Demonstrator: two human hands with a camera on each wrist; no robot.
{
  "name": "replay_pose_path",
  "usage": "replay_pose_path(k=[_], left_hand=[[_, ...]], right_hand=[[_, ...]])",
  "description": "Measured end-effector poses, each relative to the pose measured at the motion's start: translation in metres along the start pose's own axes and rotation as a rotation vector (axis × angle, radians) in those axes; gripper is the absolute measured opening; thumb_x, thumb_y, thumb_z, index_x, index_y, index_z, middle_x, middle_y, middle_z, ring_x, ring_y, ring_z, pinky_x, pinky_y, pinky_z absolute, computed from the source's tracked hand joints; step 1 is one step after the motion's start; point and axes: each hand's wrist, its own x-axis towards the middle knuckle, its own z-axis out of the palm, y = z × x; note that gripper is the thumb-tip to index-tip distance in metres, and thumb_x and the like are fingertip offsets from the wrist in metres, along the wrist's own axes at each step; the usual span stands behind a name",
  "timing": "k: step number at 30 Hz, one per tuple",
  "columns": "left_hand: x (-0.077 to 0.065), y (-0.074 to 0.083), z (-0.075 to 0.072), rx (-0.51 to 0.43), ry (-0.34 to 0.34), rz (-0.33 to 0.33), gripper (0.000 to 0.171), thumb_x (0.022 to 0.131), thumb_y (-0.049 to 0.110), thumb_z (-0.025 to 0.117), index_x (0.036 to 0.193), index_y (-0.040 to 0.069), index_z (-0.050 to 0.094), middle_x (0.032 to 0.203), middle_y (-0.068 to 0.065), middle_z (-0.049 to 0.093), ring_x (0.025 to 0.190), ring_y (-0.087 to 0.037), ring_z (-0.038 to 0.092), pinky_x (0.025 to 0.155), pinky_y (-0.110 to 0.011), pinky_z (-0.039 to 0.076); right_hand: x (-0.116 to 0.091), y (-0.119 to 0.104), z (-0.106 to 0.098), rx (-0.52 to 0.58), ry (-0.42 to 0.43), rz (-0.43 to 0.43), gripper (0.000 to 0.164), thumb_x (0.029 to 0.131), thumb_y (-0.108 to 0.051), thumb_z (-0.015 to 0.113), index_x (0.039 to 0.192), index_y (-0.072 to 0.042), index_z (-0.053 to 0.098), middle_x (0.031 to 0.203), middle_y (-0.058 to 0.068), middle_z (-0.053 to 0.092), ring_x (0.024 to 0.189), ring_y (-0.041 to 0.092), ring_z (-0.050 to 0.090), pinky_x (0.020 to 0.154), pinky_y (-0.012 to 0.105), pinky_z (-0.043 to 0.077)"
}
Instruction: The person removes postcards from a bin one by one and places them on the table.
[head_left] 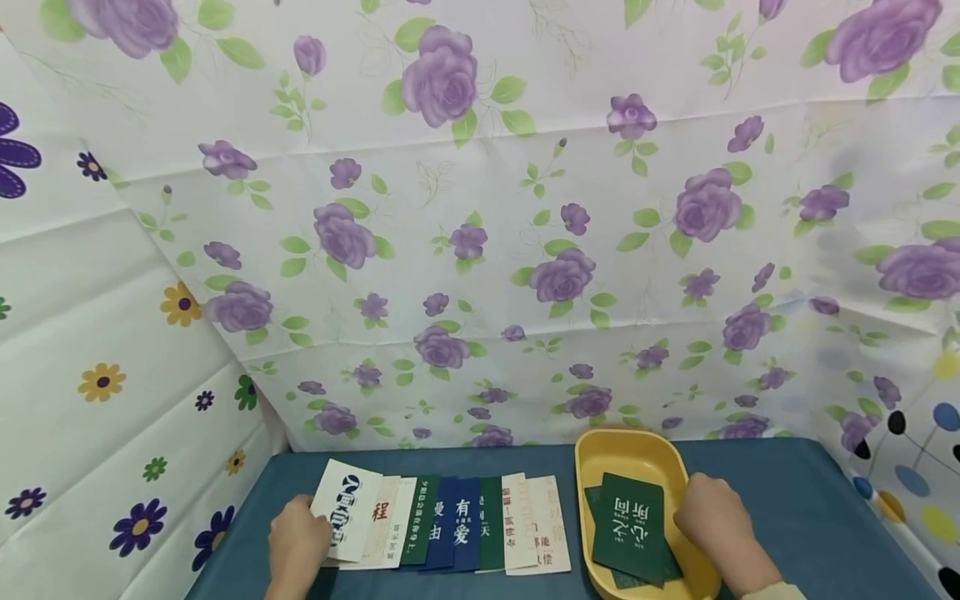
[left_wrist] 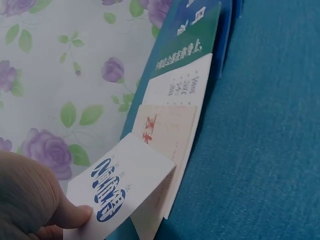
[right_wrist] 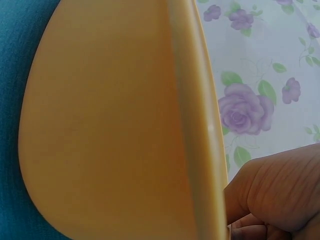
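white and tilted, the end card is pinched between thumb and fingers of the left hand, at the left end of the overlapping row on the surface, while the curled right hand grips the right rim of the tray, where green cards lie. setting that card against its neighbour seems the step in hand; the next move probably calls for squaring its edge to the row before loosening the pinch, with the tray steady.
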Motion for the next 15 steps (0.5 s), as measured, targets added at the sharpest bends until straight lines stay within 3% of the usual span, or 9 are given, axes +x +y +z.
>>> replay_pose_path(k=[8, 15], left_hand=[[0.0003, -0.0026, 0.0041, 0.057, 0.007, -0.005, 0.036, 0.078, -0.003, 0.059, 0.112, -0.015, 0.056, 0.099, -0.035, 0.06, 0.083, -0.043, 0.063, 0.066, -0.054, 0.049], [0.002, -0.0043, 0.0076, 0.115, -0.041, -0.051, 0.034, 0.076, -0.003, 0.06, 0.109, -0.014, 0.058, 0.097, -0.032, 0.061, 0.08, -0.041, 0.062, 0.067, -0.054, 0.049]], right_hand=[[-0.0015, -0.0007, -0.0006, -0.002, 0.014, -0.008, 0.007, 0.08, 0.0, 0.054, 0.08, 0.003, 0.06, 0.061, 0.01, 0.055, 0.051, 0.02, 0.055, 0.045, 0.031, 0.041], [-0.0005, 0.0014, 0.0016, 0.001, 0.017, 0.002, 0.006, 0.079, -0.001, 0.054, 0.075, 0.0, 0.059, 0.06, 0.009, 0.054, 0.051, 0.02, 0.055, 0.045, 0.031, 0.04]])
